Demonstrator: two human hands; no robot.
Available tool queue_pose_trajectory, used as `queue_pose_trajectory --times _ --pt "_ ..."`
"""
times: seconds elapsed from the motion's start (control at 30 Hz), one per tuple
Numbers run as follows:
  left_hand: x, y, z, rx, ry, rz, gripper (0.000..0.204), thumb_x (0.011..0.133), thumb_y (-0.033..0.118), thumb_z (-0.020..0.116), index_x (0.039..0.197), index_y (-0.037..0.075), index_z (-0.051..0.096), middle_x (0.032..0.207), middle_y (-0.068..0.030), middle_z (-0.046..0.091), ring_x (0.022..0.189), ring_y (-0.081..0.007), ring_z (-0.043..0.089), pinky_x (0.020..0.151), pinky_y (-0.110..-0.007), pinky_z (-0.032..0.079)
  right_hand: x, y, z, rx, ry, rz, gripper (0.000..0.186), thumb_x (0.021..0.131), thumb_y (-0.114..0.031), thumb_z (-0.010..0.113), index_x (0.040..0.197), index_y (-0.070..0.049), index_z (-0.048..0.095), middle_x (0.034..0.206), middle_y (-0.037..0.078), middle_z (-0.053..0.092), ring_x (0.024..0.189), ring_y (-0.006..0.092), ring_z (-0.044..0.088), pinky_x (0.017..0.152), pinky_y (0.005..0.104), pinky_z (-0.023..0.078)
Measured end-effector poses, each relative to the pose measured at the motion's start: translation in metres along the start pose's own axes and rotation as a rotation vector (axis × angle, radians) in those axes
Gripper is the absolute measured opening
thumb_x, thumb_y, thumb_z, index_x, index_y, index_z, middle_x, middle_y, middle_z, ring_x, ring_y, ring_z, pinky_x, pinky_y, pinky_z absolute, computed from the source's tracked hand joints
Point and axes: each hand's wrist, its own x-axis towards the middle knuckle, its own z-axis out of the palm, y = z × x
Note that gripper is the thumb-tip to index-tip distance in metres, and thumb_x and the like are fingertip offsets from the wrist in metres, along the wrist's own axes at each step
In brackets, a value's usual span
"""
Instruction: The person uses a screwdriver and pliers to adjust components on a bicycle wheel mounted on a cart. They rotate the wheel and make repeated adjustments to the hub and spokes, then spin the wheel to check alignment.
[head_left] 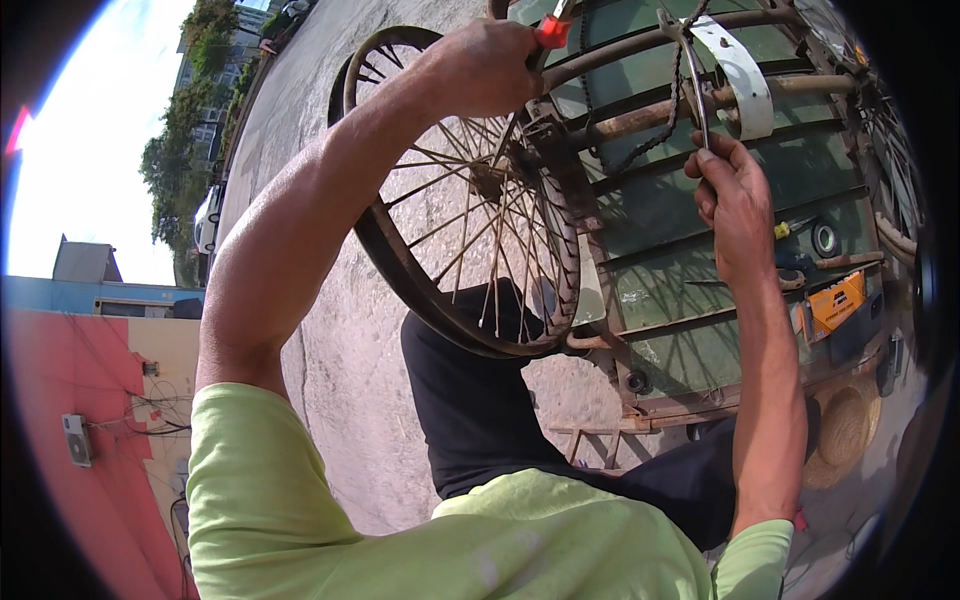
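My left hand (485, 68) is closed on a red-handled tool (552, 30) at the top, over the spoked wheel (487, 180) with its dark tire; its fingertips are partly hidden. My right hand (735, 205) pinches a slim metal tool (700, 95), possibly a wrench, whose upper end is on the rusty axle assembly beside a curved white metal plate (742, 75). A dark chain (655, 140) hangs just left of that tool, over the green slatted bed (655, 265) of the cycle cart.
A tape roll (825, 238) and an orange-yellow package (837, 298) lie on the cart's right part, with a straw hat (843, 430) below. Another spoked wheel (880, 140) stands at right. My bent leg (450, 400) is under the near wheel. A pink wall (80, 370) is at left.
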Motion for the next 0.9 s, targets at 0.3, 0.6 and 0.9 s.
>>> queue_pose_trajectory --times 0.3,0.6,0.9 --pt "-0.006 0.008 0.018 -0.001 -0.120 -0.049 0.037 0.097 0.035 0.075 0.122 0.008 0.074 0.106 -0.0149 0.077 0.099 -0.0309 0.076 0.089 -0.045 0.059 -0.001 0.009 0.004 -0.098 -0.013 0.025 0.029 0.105 -0.017 0.064 0.129 -0.001 0.062 0.095 0.003 0.067 0.065 0.0023 0.041 0.056 0.0197 0.033" --pt "-0.014 0.030 0.028 -0.006 -0.124 -0.059 0.032 0.085 0.018 0.066 0.112 0.005 0.078 0.104 -0.0189 0.078 0.103 -0.0358 0.077 0.092 -0.045 0.062 -0.009 -0.001 -0.006 -0.308 -0.016 -0.137 0.031 0.105 -0.018 0.062 0.130 0.001 0.063 0.093 0.001 0.069 0.077 0.0065 0.056 0.071 0.0255 0.046" --pt "-0.009 0.011 0.043 0.009 -0.064 -0.062 0.033 0.095 0.030 0.070 0.111 0.001 0.074 0.099 -0.0208 0.077 0.097 -0.0371 0.076 0.088 -0.050 0.060 -0.019 -0.005 -0.003 -0.570 -0.027 -0.371 0.046 0.109 -0.019 0.060 0.155 -0.017 0.057 0.082 0.002 0.064 0.075 0.0111 0.056 0.071 0.0310 0.050"
